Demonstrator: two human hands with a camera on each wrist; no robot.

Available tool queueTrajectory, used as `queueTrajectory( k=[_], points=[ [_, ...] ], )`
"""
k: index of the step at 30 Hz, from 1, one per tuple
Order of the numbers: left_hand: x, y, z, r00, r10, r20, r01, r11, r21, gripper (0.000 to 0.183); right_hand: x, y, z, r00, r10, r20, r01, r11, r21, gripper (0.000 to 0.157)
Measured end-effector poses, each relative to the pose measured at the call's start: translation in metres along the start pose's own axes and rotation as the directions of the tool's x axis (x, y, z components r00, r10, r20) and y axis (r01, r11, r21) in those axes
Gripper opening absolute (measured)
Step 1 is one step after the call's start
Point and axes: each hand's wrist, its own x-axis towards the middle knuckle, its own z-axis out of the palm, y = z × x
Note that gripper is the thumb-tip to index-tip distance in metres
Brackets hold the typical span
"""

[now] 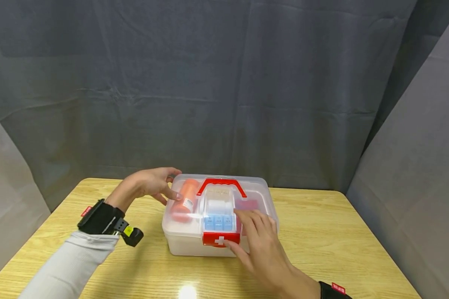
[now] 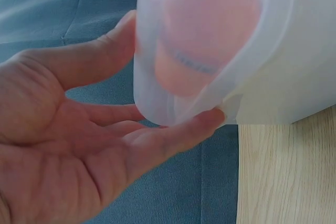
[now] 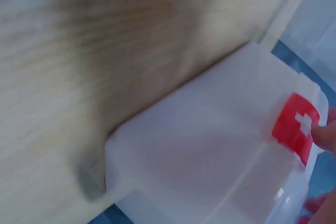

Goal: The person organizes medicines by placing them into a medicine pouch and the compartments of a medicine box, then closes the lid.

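Observation:
A translucent first-aid box [image 1: 187,245] with a red carrying handle [image 1: 221,181] stands on the table. Its red latch [image 1: 220,238], marked with a white cross, lies flat against the front. My left hand [image 1: 153,185] spans the box's left edge, thumb over the lid and extended fingers against the side, also visible in the left wrist view. My right hand [image 1: 263,245] rests on the lid's front right with its fingers, while the thumb touches the latch's right end. Through the lid show an orange cylindrical container [image 1: 188,195] and a light-blue pill organizer [image 1: 218,223].
The wooden table [image 1: 321,232] extends around the box on both sides and in front. A dark grey curtain [image 1: 224,91] hangs behind it, with pale cloth panels [image 1: 415,178] at the sides. Something pink [image 1: 246,204] shows inside the box, on the right.

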Motion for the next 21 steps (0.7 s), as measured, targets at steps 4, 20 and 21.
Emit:
queueTrajectory(
  k=[4,20,21],
  points=[
    [0.0,0.0,0.001,1.0,0.008,0.001,-0.008,1.0,0.018,0.096,0.003,0.004,0.0,0.989,0.095,0.113,-0.08,0.989,-0.125,0.096],
    [-0.024,0.03,0.047,0.889,0.34,-0.306,-0.109,0.807,0.581,0.043,0.003,0.023,0.003,0.984,0.09,0.156,-0.048,0.966,-0.254,0.09],
    [-0.025,0.031,0.052,0.872,0.37,-0.319,-0.121,0.796,0.593,0.039,0.003,0.025,0.003,0.981,0.1,0.163,-0.057,0.966,-0.251,0.091]
  ],
)
